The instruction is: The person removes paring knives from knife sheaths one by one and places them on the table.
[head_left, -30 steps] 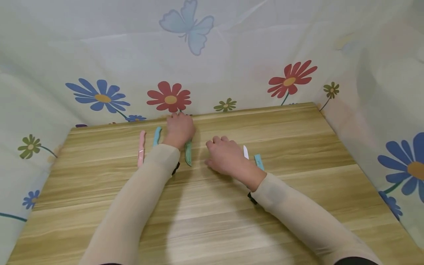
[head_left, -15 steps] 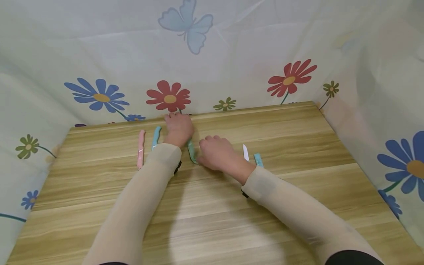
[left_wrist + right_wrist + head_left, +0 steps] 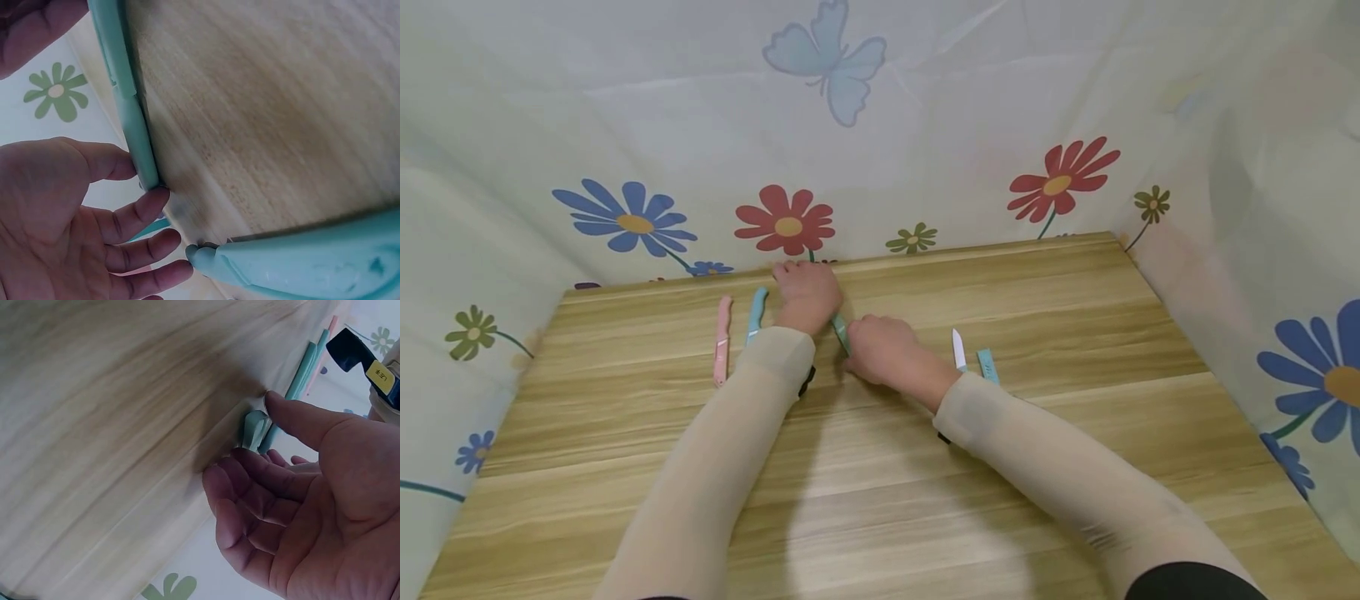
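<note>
left hand (image 3: 806, 292): rests at the far edge of the tabletop (image 3: 880, 467), fingers (image 3: 134, 215) loosely bent, their tips touching one end of the green knife (image 3: 841, 332) as if to steady it; no full grip shows.
right hand (image 3: 880, 350): thumb and curled fingers (image 3: 250, 487) close on the knife's near end, pinching it where it lies flat.
green knife: between the two sets of fingers, slanting from one hand to the other, held at both ends.
beyond the left fingers: a blue knife (image 3: 755, 315) and a pink knife (image 3: 722, 340), side by side, apart from the hand.
behind the right wrist: a white blade (image 3: 958, 349) beside a teal sheath (image 3: 987, 365), untouched.
</note>
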`<action>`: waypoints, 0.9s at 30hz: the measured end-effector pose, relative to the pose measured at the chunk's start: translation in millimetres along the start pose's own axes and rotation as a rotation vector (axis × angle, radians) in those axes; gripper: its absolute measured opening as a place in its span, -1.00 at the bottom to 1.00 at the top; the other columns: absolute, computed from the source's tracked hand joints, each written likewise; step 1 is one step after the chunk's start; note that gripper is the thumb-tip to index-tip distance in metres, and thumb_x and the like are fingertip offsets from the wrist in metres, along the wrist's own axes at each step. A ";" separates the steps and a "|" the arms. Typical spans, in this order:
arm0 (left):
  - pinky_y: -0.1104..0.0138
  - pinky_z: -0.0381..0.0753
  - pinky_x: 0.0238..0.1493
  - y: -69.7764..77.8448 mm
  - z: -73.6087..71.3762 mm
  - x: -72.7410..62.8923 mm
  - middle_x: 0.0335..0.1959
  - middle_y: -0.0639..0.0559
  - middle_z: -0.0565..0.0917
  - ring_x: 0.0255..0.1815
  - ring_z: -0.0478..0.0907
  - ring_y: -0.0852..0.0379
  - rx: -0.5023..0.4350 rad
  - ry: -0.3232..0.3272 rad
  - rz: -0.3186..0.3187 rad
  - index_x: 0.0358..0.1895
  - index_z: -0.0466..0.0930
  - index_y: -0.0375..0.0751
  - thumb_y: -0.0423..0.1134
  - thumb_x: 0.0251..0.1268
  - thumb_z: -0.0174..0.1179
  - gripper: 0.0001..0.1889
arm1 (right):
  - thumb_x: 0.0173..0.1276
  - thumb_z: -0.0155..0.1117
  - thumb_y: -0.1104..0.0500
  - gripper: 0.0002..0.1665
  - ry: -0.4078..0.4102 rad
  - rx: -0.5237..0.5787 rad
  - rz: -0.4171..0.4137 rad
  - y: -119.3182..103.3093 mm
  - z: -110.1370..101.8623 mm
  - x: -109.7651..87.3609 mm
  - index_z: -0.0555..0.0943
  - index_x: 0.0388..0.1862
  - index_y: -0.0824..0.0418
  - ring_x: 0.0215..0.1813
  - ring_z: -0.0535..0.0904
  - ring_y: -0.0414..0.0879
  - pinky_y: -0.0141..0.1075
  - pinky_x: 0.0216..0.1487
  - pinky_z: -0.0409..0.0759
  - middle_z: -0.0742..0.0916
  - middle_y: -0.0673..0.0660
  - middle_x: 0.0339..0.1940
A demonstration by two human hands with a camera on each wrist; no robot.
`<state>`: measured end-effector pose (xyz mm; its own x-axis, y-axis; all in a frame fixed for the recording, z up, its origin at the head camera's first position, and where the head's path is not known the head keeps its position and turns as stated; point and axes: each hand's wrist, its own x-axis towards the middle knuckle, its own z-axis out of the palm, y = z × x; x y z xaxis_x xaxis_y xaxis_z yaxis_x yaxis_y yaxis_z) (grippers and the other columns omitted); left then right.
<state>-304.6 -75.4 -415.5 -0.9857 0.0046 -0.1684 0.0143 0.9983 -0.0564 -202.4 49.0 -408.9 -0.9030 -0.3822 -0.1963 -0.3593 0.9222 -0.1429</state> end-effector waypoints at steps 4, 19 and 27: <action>-0.23 0.16 0.39 -0.6 0.0 0.1 0.20 -0.38 0.59 0.28 0.40 -0.40 -0.009 0.006 -0.001 0.19 0.64 -0.36 -0.16 0.59 -0.04 -0.60 | 0.46 0.44 -0.07 -0.63 -0.024 0.031 0.013 1.5 0.5 2.2 0.57 -0.43 0.09 -0.40 0.60 -0.06 -0.13 -0.44 0.63 0.67 0.05 -0.39; -0.28 0.08 0.48 -0.3 -8.0 -2.5 0.22 -0.38 0.60 0.37 0.38 -0.44 -0.040 0.033 -0.013 -0.03 0.67 -0.33 -0.18 0.58 0.01 -0.70 | 0.51 0.31 0.15 -0.82 -0.073 0.144 0.042 9.7 -2.6 2.2 0.55 -0.30 0.16 -0.50 0.56 -0.12 -0.28 -0.54 0.59 0.64 0.06 -0.43; -0.27 0.11 0.46 -2.0 -14.0 -5.7 0.14 -0.37 0.61 0.30 0.43 -0.40 -0.181 0.072 -0.050 -0.04 0.64 -0.36 -0.11 0.56 0.05 -0.66 | 0.53 0.27 0.20 -0.87 -0.036 0.153 0.039 17.2 -7.7 -1.0 0.52 -0.21 0.22 -0.45 0.56 -0.10 -0.28 -0.51 0.61 0.63 0.09 -0.40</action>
<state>-301.3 -76.7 -400.6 -0.9940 -0.0479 -0.0988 -0.0594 0.9915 0.1160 -209.5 65.7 -403.7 -0.9058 -0.3502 -0.2386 -0.2813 0.9180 -0.2796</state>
